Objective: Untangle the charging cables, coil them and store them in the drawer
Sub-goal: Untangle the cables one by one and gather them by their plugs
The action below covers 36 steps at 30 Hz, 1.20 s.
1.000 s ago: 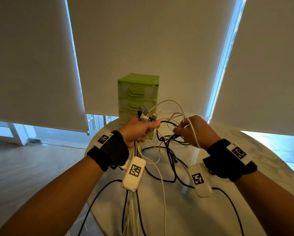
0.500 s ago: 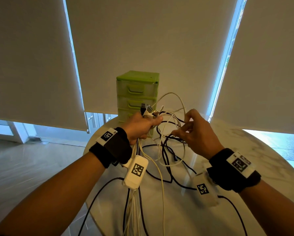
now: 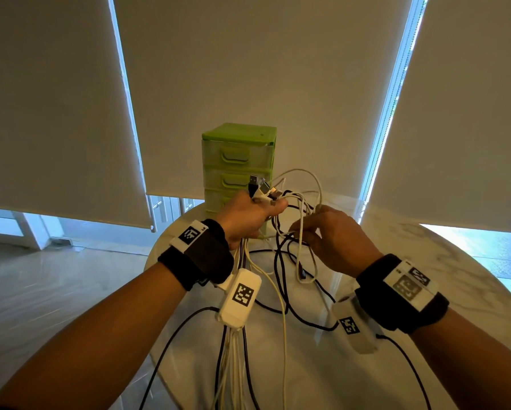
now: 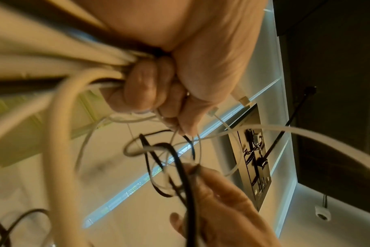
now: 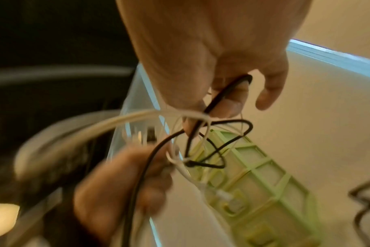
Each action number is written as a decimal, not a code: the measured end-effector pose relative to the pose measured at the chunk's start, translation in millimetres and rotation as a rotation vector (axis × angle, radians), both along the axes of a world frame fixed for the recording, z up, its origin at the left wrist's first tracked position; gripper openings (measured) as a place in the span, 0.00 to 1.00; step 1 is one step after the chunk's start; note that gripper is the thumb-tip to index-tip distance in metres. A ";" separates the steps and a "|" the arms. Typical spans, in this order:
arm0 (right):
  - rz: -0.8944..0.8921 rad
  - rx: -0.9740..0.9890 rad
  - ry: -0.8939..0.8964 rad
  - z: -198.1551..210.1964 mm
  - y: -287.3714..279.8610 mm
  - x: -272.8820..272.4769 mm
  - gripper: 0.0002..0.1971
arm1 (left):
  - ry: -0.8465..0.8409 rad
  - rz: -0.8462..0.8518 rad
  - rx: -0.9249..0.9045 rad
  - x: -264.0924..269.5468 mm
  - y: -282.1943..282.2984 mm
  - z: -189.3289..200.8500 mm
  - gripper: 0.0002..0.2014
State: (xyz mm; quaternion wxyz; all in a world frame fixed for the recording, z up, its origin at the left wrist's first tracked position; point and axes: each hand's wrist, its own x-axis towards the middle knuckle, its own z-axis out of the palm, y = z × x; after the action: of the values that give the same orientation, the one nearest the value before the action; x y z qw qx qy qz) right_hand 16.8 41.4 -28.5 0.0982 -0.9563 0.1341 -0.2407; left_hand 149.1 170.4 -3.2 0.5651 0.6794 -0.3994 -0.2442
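My left hand [image 3: 250, 216] grips a bundle of white and black charging cables [image 3: 236, 359] above the table, its fingers [image 4: 142, 86] curled tight round them. The plug ends [image 3: 260, 189] stick up past the fist. Loose loops of the tangle [image 3: 295, 232] hang between both hands. My right hand [image 3: 331, 236] pinches strands of that tangle, with a black cable [image 5: 217, 100] and a white one [image 5: 192, 114] between thumb and fingers. The green drawer unit [image 3: 239, 149] stands just behind the hands, all its drawers closed.
The round white marble table [image 3: 426, 270] lies under the hands, with black cable loops [image 3: 287, 306] resting on it. Cable tails hang over its near edge. Window blinds [image 3: 248, 69] fill the wall behind, and the floor [image 3: 56, 279] lies to the left.
My right hand has dropped and moved left toward the left hand, taking a fresh pinch lower on the tangle. The left hand keeps its grip and has barely moved.
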 end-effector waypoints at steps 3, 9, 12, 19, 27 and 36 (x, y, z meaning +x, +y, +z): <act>0.015 0.383 -0.406 3.3 -4.4 -4.7 0.06 | -0.043 0.043 0.010 4.5 4.3 -2.0 0.04; 0.106 1.330 -0.738 15.0 -12.3 -15.4 0.10 | -0.200 0.209 0.092 18.1 8.1 -24.5 0.06; 0.044 1.092 -0.679 28.0 -31.9 -29.3 0.12 | -0.051 0.296 0.090 30.5 16.7 -36.9 0.05; 0.261 0.704 -0.121 36.7 -28.3 -51.1 0.11 | 0.038 0.336 -0.045 30.9 15.0 -23.8 0.05; 0.050 0.800 -0.054 29.5 -15.0 -13.8 0.11 | 0.096 0.194 -0.117 20.5 16.3 -9.7 0.04; 0.168 0.733 0.037 51.0 2.3 0.6 0.09 | 0.076 0.104 -0.141 19.2 15.3 -10.0 0.08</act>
State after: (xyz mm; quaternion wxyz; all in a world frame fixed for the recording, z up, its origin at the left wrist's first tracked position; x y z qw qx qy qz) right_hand 17.4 43.7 22.4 0.4509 -0.8696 0.1341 -0.1503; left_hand 168.2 185.7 -13.2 0.6380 0.6482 -0.3581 -0.2113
